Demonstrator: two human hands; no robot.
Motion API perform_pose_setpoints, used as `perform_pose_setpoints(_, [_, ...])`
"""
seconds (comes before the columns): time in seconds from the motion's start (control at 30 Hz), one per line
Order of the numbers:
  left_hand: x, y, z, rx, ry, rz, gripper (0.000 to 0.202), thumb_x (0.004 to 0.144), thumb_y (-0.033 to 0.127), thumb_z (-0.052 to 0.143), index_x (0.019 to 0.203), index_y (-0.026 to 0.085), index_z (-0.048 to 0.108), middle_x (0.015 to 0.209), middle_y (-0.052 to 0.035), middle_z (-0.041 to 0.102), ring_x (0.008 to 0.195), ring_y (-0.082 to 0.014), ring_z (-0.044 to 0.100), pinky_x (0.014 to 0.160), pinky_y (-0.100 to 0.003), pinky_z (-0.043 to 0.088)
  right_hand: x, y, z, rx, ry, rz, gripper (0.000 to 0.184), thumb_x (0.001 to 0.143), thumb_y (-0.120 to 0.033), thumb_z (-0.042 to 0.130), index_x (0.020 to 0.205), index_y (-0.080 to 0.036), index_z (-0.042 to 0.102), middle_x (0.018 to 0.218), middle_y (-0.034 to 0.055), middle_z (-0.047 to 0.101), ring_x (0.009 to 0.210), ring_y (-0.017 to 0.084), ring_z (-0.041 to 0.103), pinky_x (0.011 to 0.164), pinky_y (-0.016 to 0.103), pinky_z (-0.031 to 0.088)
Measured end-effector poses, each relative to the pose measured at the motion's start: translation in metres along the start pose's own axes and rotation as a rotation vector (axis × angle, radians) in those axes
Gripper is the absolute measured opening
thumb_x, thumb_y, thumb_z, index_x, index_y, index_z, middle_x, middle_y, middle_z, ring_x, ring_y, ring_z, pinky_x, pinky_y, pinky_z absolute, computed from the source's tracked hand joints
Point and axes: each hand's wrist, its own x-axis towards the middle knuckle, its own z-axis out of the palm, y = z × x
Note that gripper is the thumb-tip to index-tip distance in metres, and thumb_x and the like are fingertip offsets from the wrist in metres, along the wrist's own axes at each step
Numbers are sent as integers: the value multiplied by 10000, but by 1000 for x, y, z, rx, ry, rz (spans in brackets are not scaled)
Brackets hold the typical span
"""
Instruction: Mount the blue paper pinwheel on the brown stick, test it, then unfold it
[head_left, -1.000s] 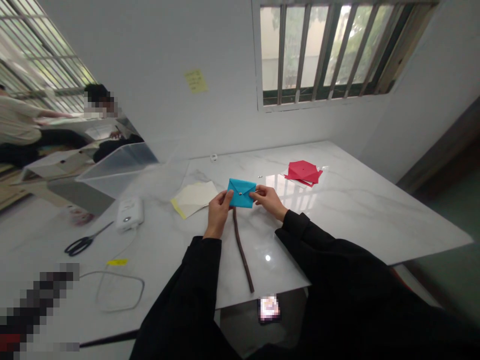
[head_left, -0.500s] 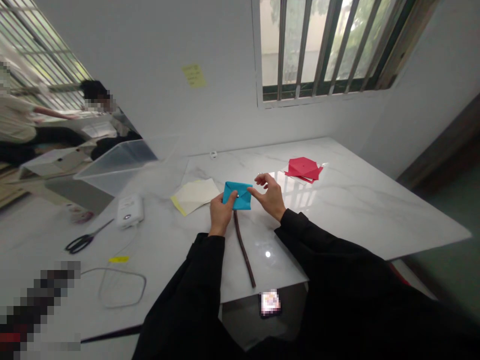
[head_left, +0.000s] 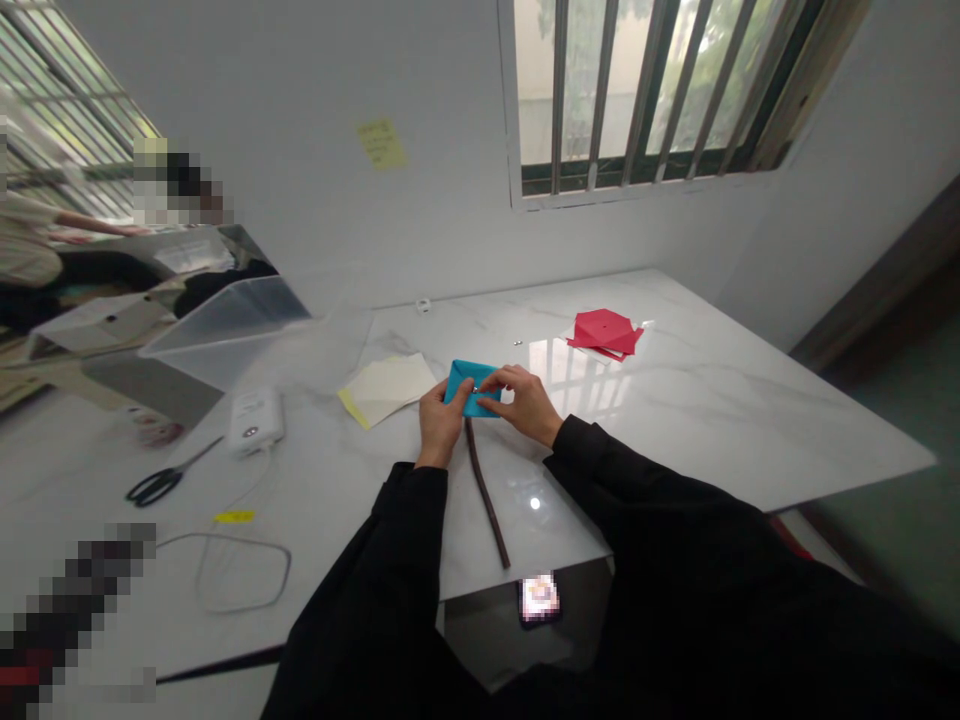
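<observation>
A small blue envelope-shaped pouch [head_left: 466, 377] with a metal snap lies on the white marble table [head_left: 675, 420]. My left hand [head_left: 437, 425] grips its left side, thumb on top. My right hand [head_left: 525, 402] pinches the pouch's flap near the snap, fingers closed on it. A brown strap [head_left: 486, 495] runs from under the pouch toward me along the table.
Red folded pieces [head_left: 604, 332] lie at the back right. A cream sheet [head_left: 386, 388], a white device [head_left: 256, 420], scissors [head_left: 161, 482] and a wire loop [head_left: 240, 572] lie to the left. A clear bin [head_left: 225, 325] stands at the back left; other people sit beyond it.
My right hand lifted off the pouch half a second ago with fingers spread, then came back down and pinched the flap. The left hand kept its hold.
</observation>
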Motion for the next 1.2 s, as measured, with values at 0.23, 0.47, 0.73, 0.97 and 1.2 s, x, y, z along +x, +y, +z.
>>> perform_pose_setpoints(0.23, [1,-2,0,31,-10,15,326,761,473,731,732,149,707,624,17,569,616,-137,471,600,-231,378,0,0,1,-13,9,9,92,827,-277,739,909,-266,699,897,37,620,910,221,531,892,364,414])
perform_pose_setpoints(0.47, [1,-5,1,-8,-32,-43,345,738,491,747,751,149,706,627,17,564,600,-130,460,579,-228,377,1,8,4,-17,-11,12,140,814,-258,751,942,-269,694,883,25,615,886,203,540,868,350,424])
perform_pose_setpoints(0.73, [0,-5,2,-94,-72,-91,374,710,502,776,826,148,735,698,3,630,630,-132,525,607,-231,423,1,12,6,36,11,57,165,784,-252,772,934,-283,710,861,15,625,843,194,538,844,344,431])
perform_pose_setpoints(0.97, [0,-2,3,-125,-79,-116,411,681,501,804,861,137,739,721,-4,646,631,-130,536,608,-231,448,0,10,6,17,31,70,89,827,-267,720,914,-269,709,827,9,628,802,177,532,827,327,423])
perform_pose_setpoints(1.2, [1,-3,1,-1,-71,-47,387,717,502,772,842,139,726,691,1,625,615,-129,512,575,-223,428,-2,10,10,34,53,115,83,842,-262,667,916,-252,703,773,-3,631,723,155,536,770,306,432])
